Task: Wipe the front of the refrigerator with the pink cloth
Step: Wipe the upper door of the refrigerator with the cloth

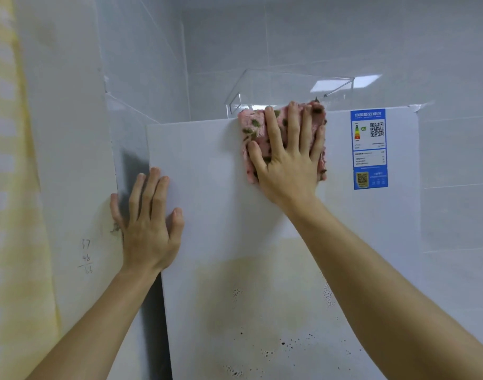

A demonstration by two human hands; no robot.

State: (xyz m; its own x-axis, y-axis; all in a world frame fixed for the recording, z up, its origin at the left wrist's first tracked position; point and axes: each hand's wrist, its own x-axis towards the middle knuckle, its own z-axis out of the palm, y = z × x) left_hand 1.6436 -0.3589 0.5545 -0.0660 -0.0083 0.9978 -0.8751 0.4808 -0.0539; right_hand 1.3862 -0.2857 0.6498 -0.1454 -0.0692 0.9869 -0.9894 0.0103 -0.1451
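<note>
Straight ahead stands the white refrigerator (pixel 221 204), its flat front filling most of the view, with a pale yellowish patch spreading over the lower half. Beside its left edge rises a plain white wall (pixel 70 119), and further left hangs a yellow-and-white checked fabric (pixel 7 174). On the refrigerator's top, towards the back, sits a clear plastic box (pixel 289 86). The right hand (pixel 287 163) lies flat against the door just under the top edge, right of centre, fingers straight and spread wide, palm pressing the pink cloth (pixel 252 127) onto the surface; nothing is curled round it. The cloth is fluffy, pink with dark green blotches, bunched under the hand and reaching up to the top edge. The left hand (pixel 150 223) is also flat and wide, resting on the door's left edge, thumb and three fingers on the front, the little finger over the edge and lying towards the wall. In the upper right corner of the door is a blue energy label (pixel 369 149) headed in white Chinese characters, with coloured rating arrows and two QR codes; its small print is too fine to read. Pencilled on the wall near the left wrist are figures (pixel 85 256), 37 over 48, a line, and a sum I cannot make out. Dark specks (pixel 284 344) dot the door's lower part.
</note>
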